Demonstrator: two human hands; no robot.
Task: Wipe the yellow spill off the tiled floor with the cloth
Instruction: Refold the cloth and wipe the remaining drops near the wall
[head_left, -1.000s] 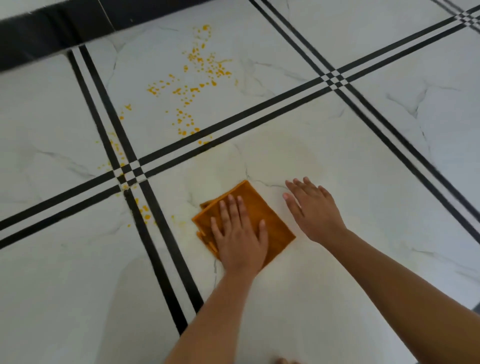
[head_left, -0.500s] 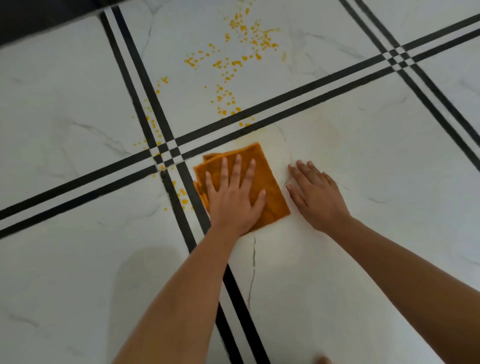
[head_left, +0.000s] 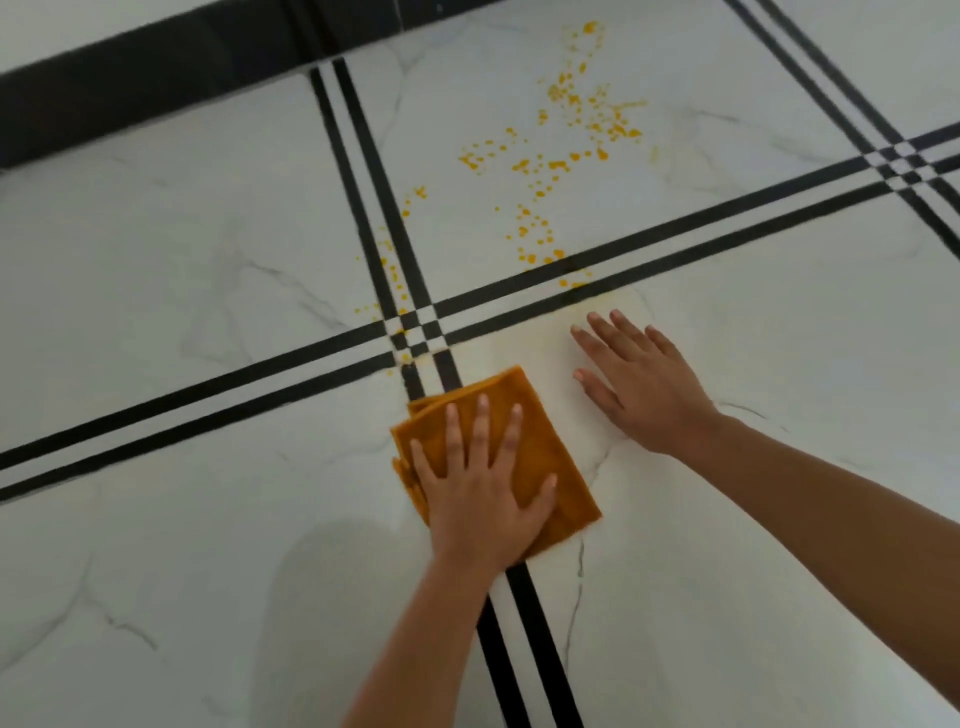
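Note:
An orange folded cloth (head_left: 543, 434) lies on the white tiled floor (head_left: 779, 545), across the black double stripe just below the stripe crossing (head_left: 415, 332). My left hand (head_left: 483, 493) presses flat on it, fingers spread. My right hand (head_left: 644, 384) rests flat on the bare tile to the right of the cloth and holds nothing. The yellow spill (head_left: 571, 156) is a scatter of drops on the far tile, beyond both hands. Smaller drops (head_left: 389, 265) run along the stripe above the crossing. A faint yellowish smear (head_left: 524, 348) shows between the hands.
A dark skirting band (head_left: 156, 78) runs along the far left edge of the floor. A second stripe crossing (head_left: 904, 166) sits at the far right. Thin grey veins mark the tiles.
My left hand has slid the cloth left and toward me, onto the black double stripe below the crossing. My right hand has stayed planted on the tile. The view has tilted.

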